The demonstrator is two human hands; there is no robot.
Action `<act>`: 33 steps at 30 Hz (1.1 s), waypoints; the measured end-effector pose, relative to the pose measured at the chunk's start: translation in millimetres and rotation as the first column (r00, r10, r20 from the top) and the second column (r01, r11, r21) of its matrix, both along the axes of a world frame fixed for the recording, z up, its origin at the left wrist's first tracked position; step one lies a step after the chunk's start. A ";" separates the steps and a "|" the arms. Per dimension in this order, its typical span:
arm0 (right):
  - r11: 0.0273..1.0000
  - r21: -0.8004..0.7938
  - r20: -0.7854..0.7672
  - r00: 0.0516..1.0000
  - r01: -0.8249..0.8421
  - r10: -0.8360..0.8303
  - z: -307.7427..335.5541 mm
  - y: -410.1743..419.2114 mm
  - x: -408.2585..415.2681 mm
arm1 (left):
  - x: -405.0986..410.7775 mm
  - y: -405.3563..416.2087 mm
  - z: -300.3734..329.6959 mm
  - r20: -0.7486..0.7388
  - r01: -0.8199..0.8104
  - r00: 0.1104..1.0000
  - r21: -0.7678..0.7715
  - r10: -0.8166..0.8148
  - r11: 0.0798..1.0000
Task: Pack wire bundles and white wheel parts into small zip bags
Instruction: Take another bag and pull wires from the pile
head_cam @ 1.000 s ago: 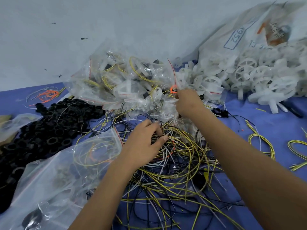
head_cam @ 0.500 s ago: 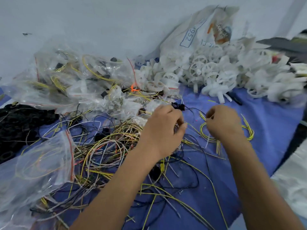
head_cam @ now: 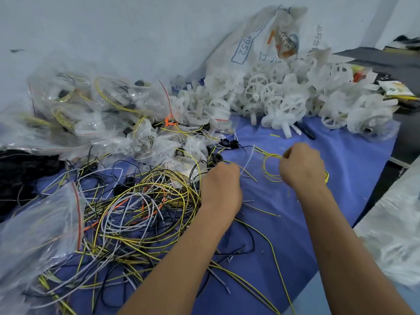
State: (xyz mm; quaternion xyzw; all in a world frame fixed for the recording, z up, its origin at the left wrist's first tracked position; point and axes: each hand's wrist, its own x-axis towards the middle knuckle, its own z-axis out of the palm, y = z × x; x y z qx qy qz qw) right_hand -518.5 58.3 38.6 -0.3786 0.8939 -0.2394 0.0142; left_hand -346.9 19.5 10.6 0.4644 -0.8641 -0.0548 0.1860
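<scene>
A tangle of yellow, white, black and orange wires (head_cam: 141, 212) covers the blue cloth at centre left. My left hand (head_cam: 221, 187) rests at the tangle's right edge, fingers curled on thin wires (head_cam: 246, 167). To its right, my right hand (head_cam: 301, 165) pinches a small coiled yellow wire bundle (head_cam: 269, 165) just above the cloth. White wheel parts (head_cam: 279, 101) lie heaped at the back right. Filled zip bags (head_cam: 95, 110) are piled at the back left. An empty-looking zip bag (head_cam: 41, 226) lies at the front left.
A large printed sack (head_cam: 261, 39) leans on the wall behind the wheels. Black rings (head_cam: 20, 169) are heaped at the far left, a few (head_cam: 228, 142) loose near centre. A black pen (head_cam: 305, 131) lies by the wheels. White plastic sheeting (head_cam: 395, 235) covers the right edge.
Both hands moved right, away from the filled bags and the tangle's middle. My right hand dropped onto the small yellow coil and lifted it; the view swung right.
</scene>
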 end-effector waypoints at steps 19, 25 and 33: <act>0.628 -0.777 0.505 0.641 0.045 0.578 19.8 -58.2 208.7 | 213.9 -31.0 60.9 -0.249 -0.494 0.846 -0.035 0.472 0.868; 0.664 -0.735 0.499 0.556 -0.134 0.664 -1.4 -65.8 288.4 | 281.0 -40.7 53.6 -0.013 -0.591 0.786 0.280 0.618 0.757; 0.580 -0.691 0.397 0.444 -0.431 0.803 -16.9 -55.5 290.7 | 331.9 -41.1 74.4 -0.312 -0.191 0.777 0.711 0.547 0.677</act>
